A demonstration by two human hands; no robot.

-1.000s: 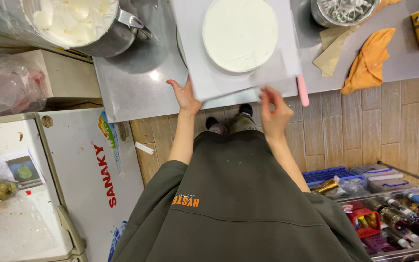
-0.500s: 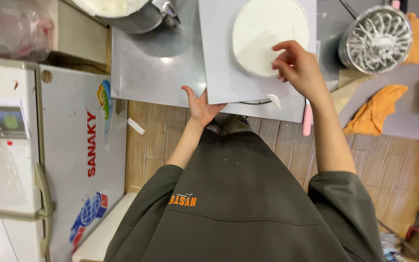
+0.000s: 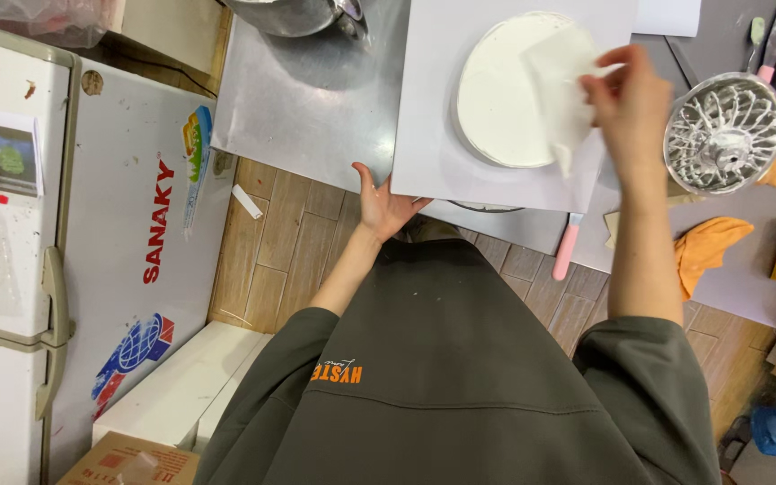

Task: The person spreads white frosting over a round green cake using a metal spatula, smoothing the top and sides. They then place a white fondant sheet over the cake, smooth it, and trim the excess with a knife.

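Head view: cake [image 3: 505,99] between hands.

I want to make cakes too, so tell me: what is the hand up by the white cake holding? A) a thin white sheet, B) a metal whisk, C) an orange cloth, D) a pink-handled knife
A: the right hand pinches a thin white sheet over the round white cake, while the orange cloth and the pink-handled tool lie untouched off to the side.
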